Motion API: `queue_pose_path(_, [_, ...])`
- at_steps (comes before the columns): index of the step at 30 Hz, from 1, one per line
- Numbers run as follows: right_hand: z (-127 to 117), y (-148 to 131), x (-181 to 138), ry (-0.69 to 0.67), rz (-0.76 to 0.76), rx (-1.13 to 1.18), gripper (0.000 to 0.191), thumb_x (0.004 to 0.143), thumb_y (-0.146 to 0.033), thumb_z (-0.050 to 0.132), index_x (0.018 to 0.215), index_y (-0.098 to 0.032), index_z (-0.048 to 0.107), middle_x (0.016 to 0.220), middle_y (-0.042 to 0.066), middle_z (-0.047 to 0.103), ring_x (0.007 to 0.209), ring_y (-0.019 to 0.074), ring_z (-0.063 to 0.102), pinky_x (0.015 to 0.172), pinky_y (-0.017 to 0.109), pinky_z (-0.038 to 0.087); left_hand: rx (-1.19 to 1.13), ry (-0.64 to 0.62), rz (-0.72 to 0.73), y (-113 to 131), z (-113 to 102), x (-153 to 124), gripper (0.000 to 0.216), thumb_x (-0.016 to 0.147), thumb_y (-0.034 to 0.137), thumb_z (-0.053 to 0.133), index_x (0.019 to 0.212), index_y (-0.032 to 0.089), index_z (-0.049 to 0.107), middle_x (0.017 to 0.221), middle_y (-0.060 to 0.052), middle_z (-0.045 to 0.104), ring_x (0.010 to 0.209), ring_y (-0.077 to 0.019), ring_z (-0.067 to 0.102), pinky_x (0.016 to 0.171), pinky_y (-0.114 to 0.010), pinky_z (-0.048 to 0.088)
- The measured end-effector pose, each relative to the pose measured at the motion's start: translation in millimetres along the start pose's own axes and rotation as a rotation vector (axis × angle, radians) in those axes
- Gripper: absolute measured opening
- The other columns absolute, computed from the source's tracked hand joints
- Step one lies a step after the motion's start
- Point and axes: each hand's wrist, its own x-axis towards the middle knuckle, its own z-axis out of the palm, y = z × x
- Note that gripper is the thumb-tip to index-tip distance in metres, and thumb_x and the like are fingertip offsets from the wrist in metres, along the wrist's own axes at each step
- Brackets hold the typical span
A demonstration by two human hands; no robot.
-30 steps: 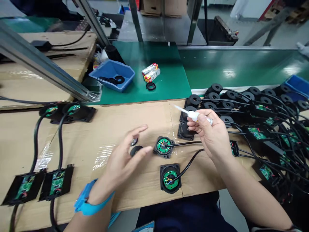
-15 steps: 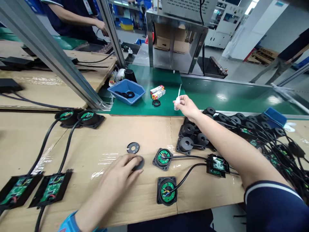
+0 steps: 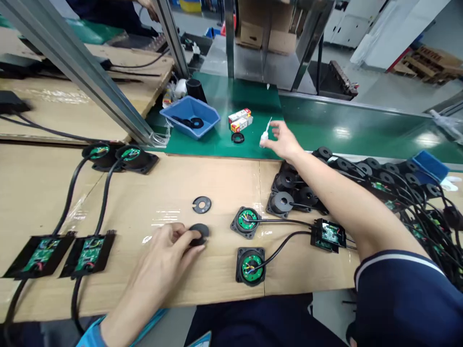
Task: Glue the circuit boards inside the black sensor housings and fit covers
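The single head-worn camera looked forward and down from above the near edge of the cardboard worktop [image 3: 224,183], close over it, and took in the floor [image 3: 378,89] beyond it.

Right hand [image 3: 286,140] stretched forward, left hand [image 3: 167,253] curled

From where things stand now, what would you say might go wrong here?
The white bottle has a long, thin tip and sits at the fingers of the right hand, so a careless nudge might knock it over.

Two black cables run from the open housings towards the right forearm; a sleeve or arm catching them could drag the housings.

The housings' green boards lie uncovered, so a stray drip or bump might harm them.
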Motion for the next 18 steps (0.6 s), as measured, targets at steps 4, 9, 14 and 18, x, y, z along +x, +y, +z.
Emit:
queue_pose_path(4, [-45.3,-59.2,-79.8,0.042,-0.153,0.044,0.029,0.089,-0.024,0.078,0.114,-0.022,0.064,0.109,0.004,0.071,0.101,0.017,0.068,0.095,0.035,0.055,-0.264,0.062,-0.015,34.2,-0.7,-8.3,0.018,0.105,0.039,0.047,0.098,0.023,0.053,0.108,-0.01,0.056,0.102,-0.025,0.061,0.084,-0.037,0.056])
queue_pose_path(9, [-68.9,-105.4,-214.6,-0.339,-0.35,-0.102,0.008,0.095,-0.025,0.072,0.101,-0.022,0.068,0.09,0.002,0.076,0.081,0.0162,0.071,0.076,0.03,0.056,-0.616,-0.172,0.195,70.3,12.0,-13.8,0.044,0.092,0.047,0.074,0.096,0.025,0.036,0.139,-0.019,0.056,0.131,-0.03,0.06,0.097,-0.038,0.056])
queue_pose_path(14, [-50.0,-79.8,-268.5,-0.358,-0.398,-0.269,0.018,0.1,-0.035,0.066,0.111,-0.021,0.067,0.096,0.006,0.078,0.094,0.0222,0.073,0.087,0.04,0.055,-0.681,-0.158,0.107,93.7,40.1,-17.4,0.034,0.095,0.02,0.068,0.096,0.026,0.034,0.133,-0.016,0.066,0.121,-0.0236,0.069,0.089,-0.031,0.057])
queue_pose_path(18, [-39.2,-70.5,-274.3,-0.295,-0.353,-0.273,0.015,0.1,-0.034,0.067,0.096,-0.02,0.065,0.084,0.004,0.073,0.079,0.0183,0.066,0.076,0.035,0.052,-0.577,-0.023,0.053,104.3,42.5,-21.8,0.036,0.093,0.022,0.071,0.097,0.025,0.036,0.129,-0.014,0.064,0.119,-0.0234,0.068,0.089,-0.031,0.056])
